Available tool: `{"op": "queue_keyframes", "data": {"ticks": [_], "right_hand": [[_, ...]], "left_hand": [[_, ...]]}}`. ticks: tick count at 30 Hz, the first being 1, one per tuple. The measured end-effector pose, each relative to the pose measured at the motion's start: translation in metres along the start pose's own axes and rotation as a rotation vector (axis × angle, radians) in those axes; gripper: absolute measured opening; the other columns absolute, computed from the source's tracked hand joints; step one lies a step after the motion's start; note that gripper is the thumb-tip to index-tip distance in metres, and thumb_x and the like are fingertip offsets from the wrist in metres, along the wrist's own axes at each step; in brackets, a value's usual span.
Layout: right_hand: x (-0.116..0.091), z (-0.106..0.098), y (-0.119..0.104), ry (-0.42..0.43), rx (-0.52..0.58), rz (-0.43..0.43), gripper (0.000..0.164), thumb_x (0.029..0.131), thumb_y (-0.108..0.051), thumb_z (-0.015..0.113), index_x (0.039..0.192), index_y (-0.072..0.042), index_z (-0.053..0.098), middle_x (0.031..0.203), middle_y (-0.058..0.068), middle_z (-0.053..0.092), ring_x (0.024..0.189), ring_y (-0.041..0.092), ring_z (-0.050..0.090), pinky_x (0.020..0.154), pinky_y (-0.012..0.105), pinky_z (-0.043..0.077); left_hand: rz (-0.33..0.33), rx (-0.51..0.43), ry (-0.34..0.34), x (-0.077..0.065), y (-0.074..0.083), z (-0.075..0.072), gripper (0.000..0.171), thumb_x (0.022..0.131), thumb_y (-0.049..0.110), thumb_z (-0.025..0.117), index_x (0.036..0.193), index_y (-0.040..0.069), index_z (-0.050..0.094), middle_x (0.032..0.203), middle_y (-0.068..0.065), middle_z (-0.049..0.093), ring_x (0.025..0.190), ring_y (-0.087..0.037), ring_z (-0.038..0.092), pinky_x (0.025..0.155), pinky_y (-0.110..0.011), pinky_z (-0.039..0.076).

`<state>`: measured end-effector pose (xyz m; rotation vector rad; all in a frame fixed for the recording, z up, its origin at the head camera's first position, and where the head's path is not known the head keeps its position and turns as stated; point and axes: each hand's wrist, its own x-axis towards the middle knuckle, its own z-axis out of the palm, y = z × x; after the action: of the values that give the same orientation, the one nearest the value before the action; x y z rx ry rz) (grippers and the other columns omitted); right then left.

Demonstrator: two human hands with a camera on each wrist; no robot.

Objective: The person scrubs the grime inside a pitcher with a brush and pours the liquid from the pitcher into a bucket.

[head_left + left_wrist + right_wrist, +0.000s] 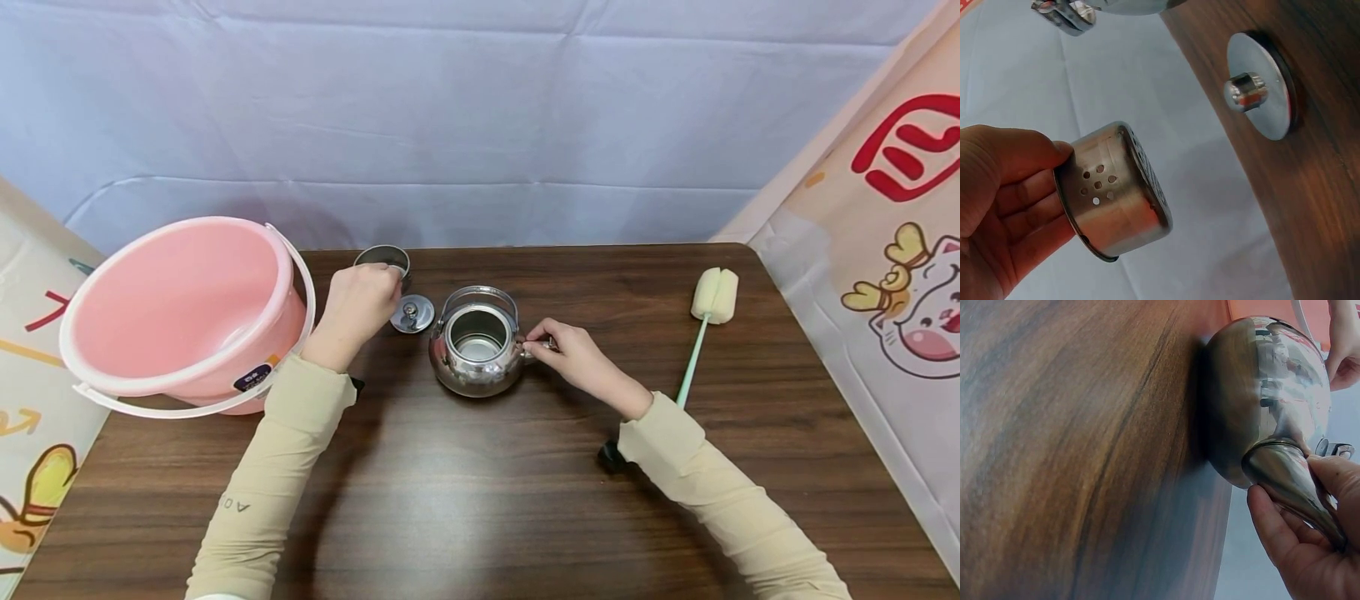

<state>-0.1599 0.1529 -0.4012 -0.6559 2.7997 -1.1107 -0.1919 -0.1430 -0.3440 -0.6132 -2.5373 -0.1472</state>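
Note:
My left hand (362,302) pinches the rim of a small metal tea strainer (1107,194), a cup with punched holes in its side and base. In the head view the strainer shows just beyond the knuckles, near the table's back edge. A round metal lid (412,314) with a knob lies on the table beside that hand. The steel teapot (476,379) stands lidless in the middle, its hoop handle (480,291) raised. With thumb and fingers my right hand (573,353) grips the teapot's spout (1288,481) on the right side.
At the left stands a pink bucket (273,329) with a white handle (187,412). A sponge brush (715,295) with a green stick lies on the right of the wooden table (465,483). Pale cloth (450,108) hangs behind the table.

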Motion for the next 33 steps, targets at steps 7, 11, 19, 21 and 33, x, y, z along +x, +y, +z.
{"op": "queue_keyframes", "data": {"ticks": [7,11,19,21,33], "right_hand": [[0.000,0.000,0.001,-0.008,-0.005,0.007,0.016,0.089,-0.018,0.059,0.095,-0.004,0.062,0.088,0.006,0.064,0.068,0.014,0.049,0.062,0.028,0.043],[-0.001,0.000,0.001,-0.015,0.000,0.009,0.016,0.089,-0.019,0.059,0.096,-0.005,0.062,0.089,0.006,0.064,0.069,0.014,0.050,0.063,0.028,0.043],[-0.001,0.000,0.002,-0.023,0.003,0.013,0.017,0.089,-0.019,0.059,0.097,-0.005,0.062,0.090,0.006,0.065,0.072,0.014,0.052,0.064,0.029,0.044],[0.000,0.000,0.002,-0.023,0.001,0.012,0.017,0.089,-0.019,0.059,0.097,-0.005,0.062,0.090,0.006,0.065,0.072,0.014,0.052,0.065,0.029,0.044],[0.000,-0.001,0.001,-0.019,0.005,0.008,0.017,0.089,-0.020,0.059,0.096,-0.005,0.062,0.090,0.006,0.065,0.072,0.013,0.052,0.065,0.029,0.044]], "left_hand": [[-0.049,0.001,-0.046,-0.003,-0.003,0.006,0.020,0.075,0.000,0.058,0.057,0.007,0.053,0.055,-0.006,0.054,0.052,-0.029,0.056,0.042,-0.045,0.042],[-0.074,0.001,-0.074,-0.005,-0.005,0.012,0.019,0.075,0.000,0.057,0.057,0.006,0.054,0.054,-0.007,0.055,0.053,-0.031,0.056,0.042,-0.045,0.042],[-0.108,0.010,-0.096,-0.009,-0.008,0.020,0.017,0.071,-0.003,0.058,0.056,0.005,0.057,0.052,-0.010,0.055,0.051,-0.033,0.056,0.040,-0.046,0.041],[-0.124,0.016,-0.111,-0.010,-0.009,0.022,0.017,0.071,-0.003,0.058,0.056,0.005,0.058,0.052,-0.010,0.056,0.052,-0.033,0.056,0.040,-0.047,0.041],[-0.191,0.034,-0.153,-0.015,-0.015,0.031,0.019,0.070,-0.002,0.059,0.053,0.005,0.054,0.054,-0.015,0.058,0.052,-0.037,0.055,0.040,-0.049,0.042]]}}
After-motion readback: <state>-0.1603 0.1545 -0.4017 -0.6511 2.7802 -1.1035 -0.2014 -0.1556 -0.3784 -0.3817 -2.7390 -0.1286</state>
